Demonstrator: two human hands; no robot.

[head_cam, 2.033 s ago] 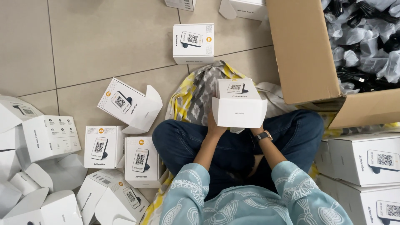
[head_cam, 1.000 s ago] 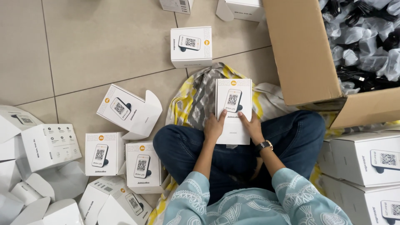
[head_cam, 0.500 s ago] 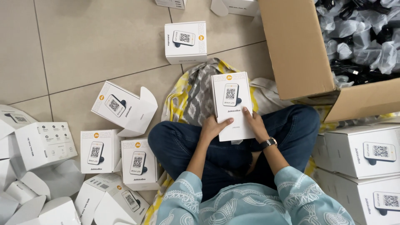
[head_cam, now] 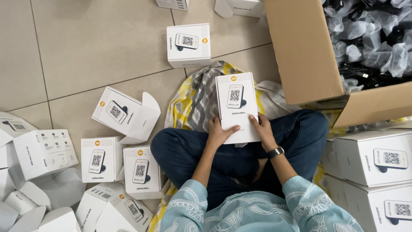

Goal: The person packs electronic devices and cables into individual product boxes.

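I sit cross-legged on a tiled floor. Both hands hold one white product box [head_cam: 237, 101] flat, printed face up, over my lap. My left hand [head_cam: 219, 132] grips its lower left edge and my right hand [head_cam: 262, 129], with a black watch on the wrist, grips its lower right edge. Under the box lies a grey and yellow patterned cloth [head_cam: 195, 101].
A large open cardboard carton [head_cam: 309, 56] at the upper right holds black cables in plastic bags [head_cam: 371, 38]. Closed white boxes are stacked at the right [head_cam: 371, 157]. Several white boxes, some with open flaps, lie at the left [head_cam: 124, 116]; another stands ahead [head_cam: 189, 45].
The box I hold was end-on in front of me; I have turned it so its printed face points up and lowered it slightly toward my lap.
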